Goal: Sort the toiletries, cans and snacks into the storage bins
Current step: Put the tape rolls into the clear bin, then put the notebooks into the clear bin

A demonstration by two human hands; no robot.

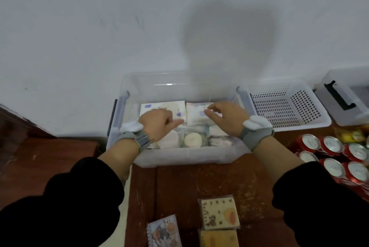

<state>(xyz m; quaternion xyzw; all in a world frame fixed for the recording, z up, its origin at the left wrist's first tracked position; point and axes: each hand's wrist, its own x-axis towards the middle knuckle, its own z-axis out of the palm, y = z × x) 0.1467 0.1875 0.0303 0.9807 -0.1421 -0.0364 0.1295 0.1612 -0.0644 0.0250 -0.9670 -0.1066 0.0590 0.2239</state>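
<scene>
Both hands reach into a clear storage bin (187, 158) of toiletries. The left hand (157, 126) has its fingers curled under over a tissue pack (151, 106); whether they grip it cannot be told. The right hand (227, 118) has its fingers loosely bent, spread and gripping nothing, above a white packet (195, 114). Red cans (331, 144) stand to their right; snack packets (218, 214) lie on the worktop nearer the person.

Both forearms reach forward. The left hand (157, 124) is curled, thumb out; the right hand (226, 118) has its fingers loosely bent.
</scene>
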